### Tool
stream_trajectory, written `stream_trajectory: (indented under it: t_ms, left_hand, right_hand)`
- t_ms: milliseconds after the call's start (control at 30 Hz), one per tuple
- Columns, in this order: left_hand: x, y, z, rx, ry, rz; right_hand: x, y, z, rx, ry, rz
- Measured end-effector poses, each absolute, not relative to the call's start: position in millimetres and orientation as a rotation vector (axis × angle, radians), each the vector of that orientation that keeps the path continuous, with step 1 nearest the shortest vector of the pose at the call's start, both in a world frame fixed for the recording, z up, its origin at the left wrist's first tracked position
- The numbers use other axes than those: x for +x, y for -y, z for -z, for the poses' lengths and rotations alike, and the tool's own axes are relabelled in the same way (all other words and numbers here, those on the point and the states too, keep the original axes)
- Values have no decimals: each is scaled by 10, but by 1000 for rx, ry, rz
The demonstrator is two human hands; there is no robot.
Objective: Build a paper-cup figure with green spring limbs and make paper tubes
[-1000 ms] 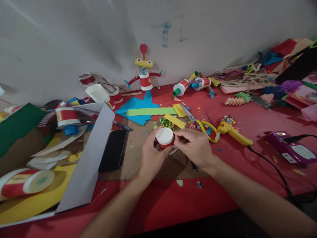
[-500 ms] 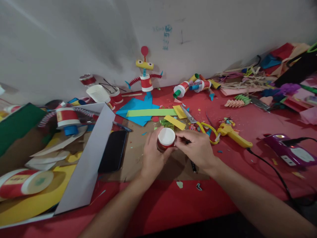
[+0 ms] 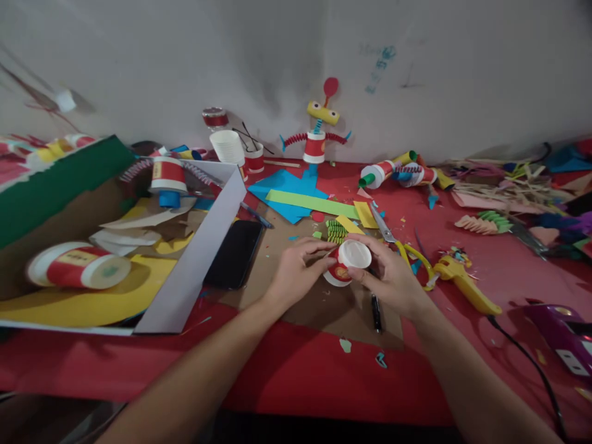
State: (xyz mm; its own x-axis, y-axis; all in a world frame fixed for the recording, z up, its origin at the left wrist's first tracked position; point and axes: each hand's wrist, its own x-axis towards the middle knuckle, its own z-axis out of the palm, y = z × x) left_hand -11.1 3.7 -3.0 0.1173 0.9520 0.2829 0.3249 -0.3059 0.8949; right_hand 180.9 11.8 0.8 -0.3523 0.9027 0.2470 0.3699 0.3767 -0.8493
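- A pale wall with blue scribbles is rising behind a red desk [image 3: 296,385], and a brown cardboard sheet [image 3: 296,293] is covering its middle.
- At the centre of the clock, above the sheet, a red-and-white cup [image 3: 340,271] is tilting, its white end facing up.
- The left hand [image 3: 303,271] is gripping the cup's nine o'clock side with thumb and fingers.
- The right hand [image 3: 393,277] is curling round its three o'clock side, thumb pressing the near face.
- From the cup, a folded green strip [image 3: 336,232] is lying between eleven and twelve, just beside it.
- Yellow-handled scissors [image 3: 387,233] are resting near two o'clock; a yellow glue gun [image 3: 465,285] is lying at three.
- A black pen [image 3: 376,313] is lying at five.
- A dark phone [image 3: 235,254] is resting at nine, beside an open box [image 3: 197,256].
- A goggle-eyed cup figure [image 3: 315,148] is standing at twelve, by the wall.
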Motion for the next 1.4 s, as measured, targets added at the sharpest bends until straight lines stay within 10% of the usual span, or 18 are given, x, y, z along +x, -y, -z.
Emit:
stream_trajectory:
  t_ms: [1400]
  left_hand:
    - [-18, 79, 40, 2654, -1604, -1298]
  right_hand:
    - [1676, -62, -64, -1222, 2174, -418]
